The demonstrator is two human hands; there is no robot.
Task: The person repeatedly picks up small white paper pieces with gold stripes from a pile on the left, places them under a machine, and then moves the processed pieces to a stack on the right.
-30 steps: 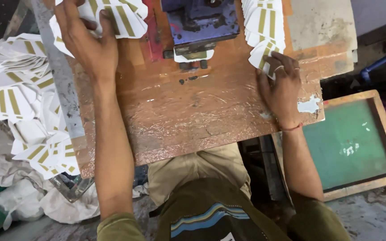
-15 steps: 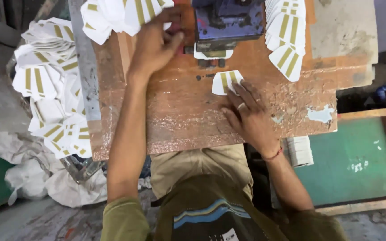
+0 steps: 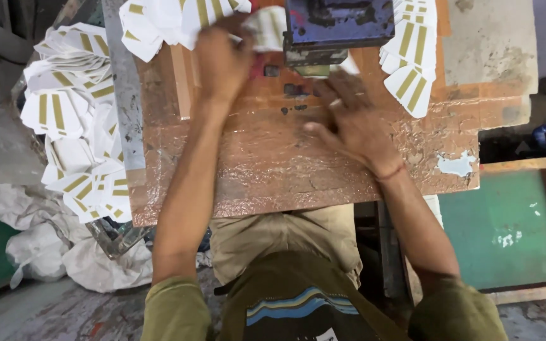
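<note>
- Left hand (image 3: 222,60) at the bench's (image 3: 273,170) far edge, fingers closed on a white card (image 3: 266,28) beside the blue press (image 3: 339,25).
- Right hand (image 3: 349,120) lies flat, fingers spread and released, fingertips at the press base; whether a card is under them cannot be told.
- Striped cards (image 3: 409,57) stacked at the far right; loose pile (image 3: 77,120) off the left edge.

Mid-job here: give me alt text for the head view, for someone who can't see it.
Both hands reach to a blue press block at the far edge of a worn brown worktable: the left hand grips a white card, the right hand lies flat beneath it. White gold-striped cards are heaped left.
</note>
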